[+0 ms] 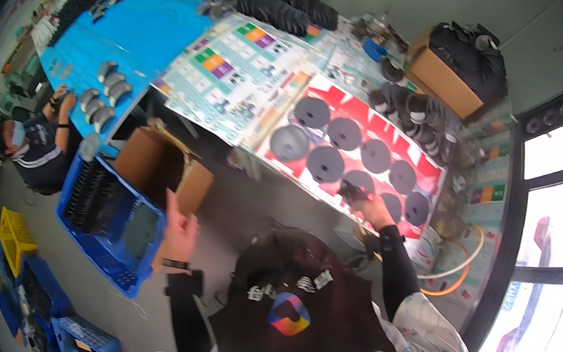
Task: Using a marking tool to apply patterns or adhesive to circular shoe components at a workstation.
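My right hand [372, 210] is closed around a small black object [352, 189], its kind too unclear to name. It is over the near edge of a red and white board [302, 173], where several dark grey round discs [325, 163] lie in rows. One disc [289, 143] at the board's left end looks lighter. My left hand [179, 235] is raised beside an open cardboard box [194, 188] and a blue crate [128, 278]. Its fingers are stretched out and somewhat blurred, with nothing visible in them. Dark pieces [91, 195] stand in a row inside the crate.
A blue-topped table [166, 20] with curved grey pieces [117, 89] runs away to the left; a person [45, 148] works at its side, others at the far end. Stacked black parts [273, 11], a carton [441, 80] and hoses [461, 265] surround the board. A yellow crate [16, 238] is lower left.
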Available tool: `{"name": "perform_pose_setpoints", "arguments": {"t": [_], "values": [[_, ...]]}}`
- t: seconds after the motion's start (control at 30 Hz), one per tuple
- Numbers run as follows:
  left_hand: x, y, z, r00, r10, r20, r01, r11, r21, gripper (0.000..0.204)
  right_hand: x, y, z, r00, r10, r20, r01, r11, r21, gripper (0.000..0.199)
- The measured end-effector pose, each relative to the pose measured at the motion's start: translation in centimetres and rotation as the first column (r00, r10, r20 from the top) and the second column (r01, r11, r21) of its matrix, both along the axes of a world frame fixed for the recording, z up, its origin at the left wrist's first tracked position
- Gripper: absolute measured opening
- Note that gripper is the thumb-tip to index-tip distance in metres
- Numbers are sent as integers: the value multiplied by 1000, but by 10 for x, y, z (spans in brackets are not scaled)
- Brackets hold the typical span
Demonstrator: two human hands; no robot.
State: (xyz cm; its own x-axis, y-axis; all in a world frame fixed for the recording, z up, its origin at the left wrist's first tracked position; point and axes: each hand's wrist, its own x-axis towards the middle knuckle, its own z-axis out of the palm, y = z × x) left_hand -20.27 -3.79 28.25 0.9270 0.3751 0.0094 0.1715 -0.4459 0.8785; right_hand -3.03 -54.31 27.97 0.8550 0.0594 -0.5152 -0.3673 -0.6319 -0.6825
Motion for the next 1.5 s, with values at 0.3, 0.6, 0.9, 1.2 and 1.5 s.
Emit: {"name": "perform_pose_setpoints", "arguments": {"t": [0.3, 0.6, 0.9, 1.2, 1.5], "values": [[37, -128, 286, 181, -983, 39, 884, 180, 430, 18, 34, 6, -29, 999, -44, 3, 44, 998, 35, 29], [1, -72, -83, 837, -232, -496, 412, 864, 291, 22, 75, 16, -44, 962, -120, 244, 142, 987, -74, 34], [-230, -29, -269, 365, -108, -925, -525, 796, -300, 20, 93, 12, -34, 935, -27, 355, 21, 1000, 22, 33], [-263, -58, -273, 591, -339, -732, 60, 923, -379, 33, 98, -3, -33, 945, 15, 326, 27, 992, -123, 40], [-211, -56, -253, 591, -104, -800, -389, 832, -396, 29, 73, -5, -48, 972, 91, 215, -67, 991, -117, 31]]}}
